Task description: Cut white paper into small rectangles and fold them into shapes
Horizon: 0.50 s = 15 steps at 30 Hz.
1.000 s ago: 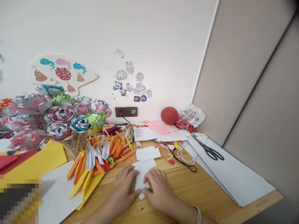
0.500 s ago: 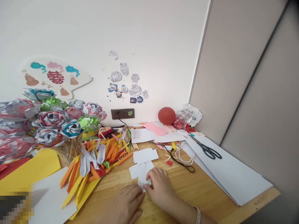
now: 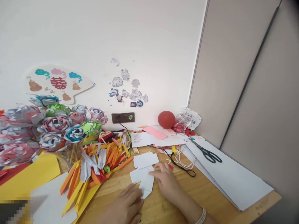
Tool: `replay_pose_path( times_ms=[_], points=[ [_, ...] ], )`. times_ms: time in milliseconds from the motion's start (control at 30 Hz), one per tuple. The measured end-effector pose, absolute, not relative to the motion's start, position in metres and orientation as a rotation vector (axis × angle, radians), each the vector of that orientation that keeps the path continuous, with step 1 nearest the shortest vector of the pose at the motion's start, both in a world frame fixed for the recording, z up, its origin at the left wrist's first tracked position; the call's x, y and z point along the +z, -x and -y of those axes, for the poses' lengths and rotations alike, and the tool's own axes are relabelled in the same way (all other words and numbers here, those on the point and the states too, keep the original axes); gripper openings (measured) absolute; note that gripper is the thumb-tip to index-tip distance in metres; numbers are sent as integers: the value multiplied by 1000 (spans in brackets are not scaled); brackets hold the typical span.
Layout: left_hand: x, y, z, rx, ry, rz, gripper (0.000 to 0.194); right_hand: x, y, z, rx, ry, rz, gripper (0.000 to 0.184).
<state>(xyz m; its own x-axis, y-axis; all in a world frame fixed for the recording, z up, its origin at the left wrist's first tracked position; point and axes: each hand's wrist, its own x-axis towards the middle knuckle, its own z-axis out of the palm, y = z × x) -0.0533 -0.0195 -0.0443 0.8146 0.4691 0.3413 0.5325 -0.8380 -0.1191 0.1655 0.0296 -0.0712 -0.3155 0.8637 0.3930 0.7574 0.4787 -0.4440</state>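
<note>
A small piece of white paper [image 3: 147,181], with folded corners at its near end, lies on the wooden table in front of me. My left hand [image 3: 127,202] has its fingers bent together at the paper's lower left edge, gripping it there. Over the upper right edge, my right hand [image 3: 166,180] reaches with fingers apart, the index fingertip close to or touching the paper. It holds nothing. Beyond this piece lies another white slip [image 3: 146,160], and a further white piece [image 3: 135,175] sits partly beneath the folded one.
Left stands a pile of folded paper strips [image 3: 109,158] in orange, yellow and white, beside paper flowers [image 3: 56,124]. Black-handled scissors [image 3: 207,153] rest on white sheets [image 3: 233,177] at right. A red balloon [image 3: 166,119], bead string [image 3: 181,161] and black cord [image 3: 184,169] lie behind.
My right hand has lifted off the paper's near end and moved up and right, its fingers spreading. More of the folded paper shows. My left hand stays at the lower left edge.
</note>
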Motion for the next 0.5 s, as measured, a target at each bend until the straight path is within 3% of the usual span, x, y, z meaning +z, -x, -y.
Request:
replay_pose_path(
  times_ms=[200,300,500],
  points=[
    [-56,66,1,-533,2393,975,18,-60,-164,-17,267,1034,2381,21],
    [-57,63,2,-641,2281,986,20,-54,-159,-8,274,987,2433,20],
    [-62,45,16,-663,2620,974,18,-51,-149,-2,310,994,2457,22]
  ],
)
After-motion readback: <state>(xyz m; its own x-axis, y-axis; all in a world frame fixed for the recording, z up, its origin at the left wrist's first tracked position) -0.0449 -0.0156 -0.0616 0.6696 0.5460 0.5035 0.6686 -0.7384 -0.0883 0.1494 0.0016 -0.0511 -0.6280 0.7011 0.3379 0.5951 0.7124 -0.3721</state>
